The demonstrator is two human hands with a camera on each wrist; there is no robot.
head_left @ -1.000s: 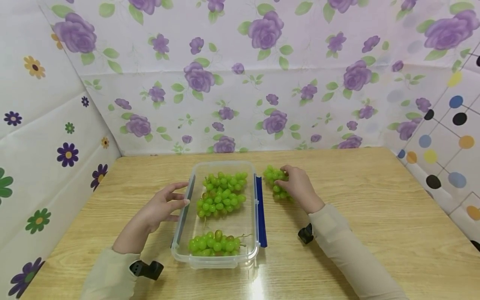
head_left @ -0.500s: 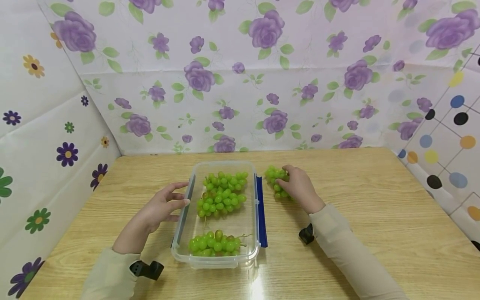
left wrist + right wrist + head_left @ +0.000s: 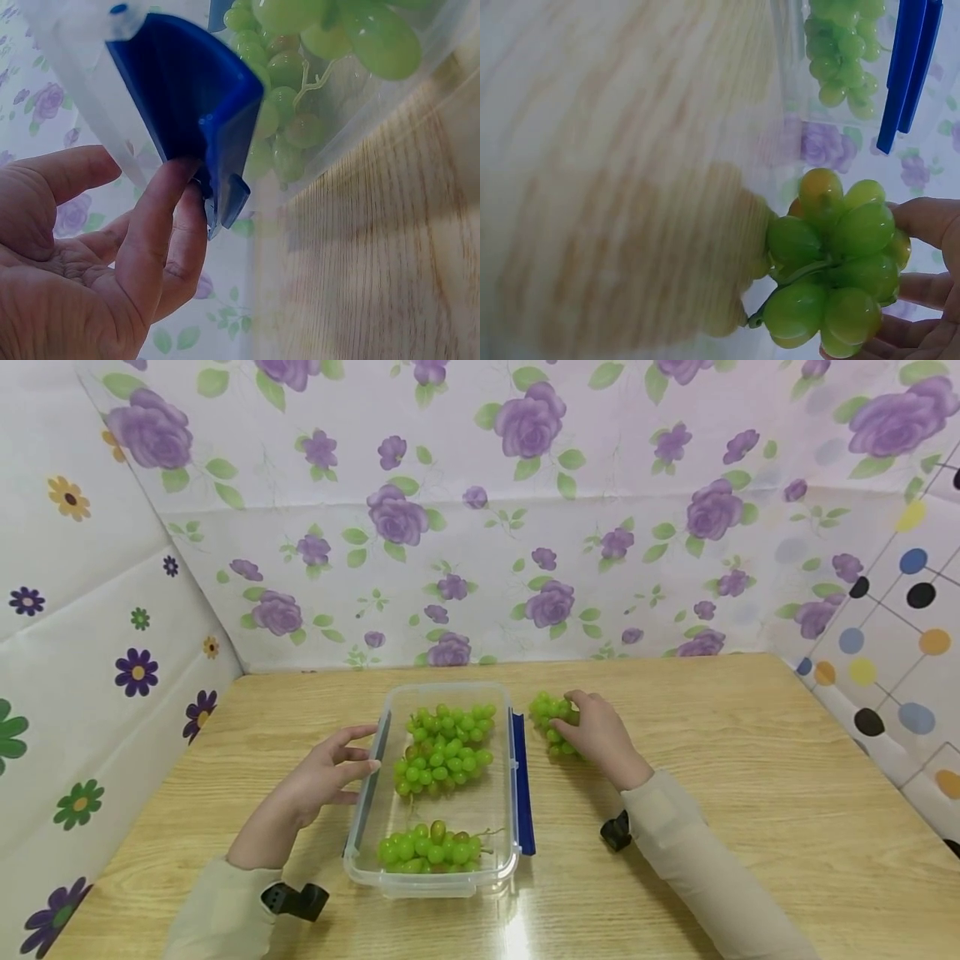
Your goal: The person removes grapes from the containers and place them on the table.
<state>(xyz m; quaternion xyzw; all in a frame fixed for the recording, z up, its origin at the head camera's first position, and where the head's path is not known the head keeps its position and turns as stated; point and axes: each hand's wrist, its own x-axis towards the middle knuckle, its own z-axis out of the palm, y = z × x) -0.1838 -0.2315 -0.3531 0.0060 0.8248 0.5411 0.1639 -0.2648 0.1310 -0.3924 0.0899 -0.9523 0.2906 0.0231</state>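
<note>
A clear plastic food container (image 3: 431,880) stands on the wooden table with several bunches of green grapes inside. Two bunches (image 3: 442,760) lie together at the far half and another bunch (image 3: 429,847) lies near the front. My left hand (image 3: 322,772) is at the container's left side, fingers loosely bent. In the left wrist view its fingertips touch the blue side latch (image 3: 187,90), which hangs unfastened. Right of the container, my right hand (image 3: 600,732) holds a bunch of grapes (image 3: 832,262) between thumb and fingers, close over the table. The palm hides part of this bunch.
A second blue latch (image 3: 522,785) sticks out from the container's right side, between it and the right hand. Flowered sheets (image 3: 480,568) hang behind and at the left of the table (image 3: 712,760); a dotted sheet (image 3: 892,610) hangs at the right.
</note>
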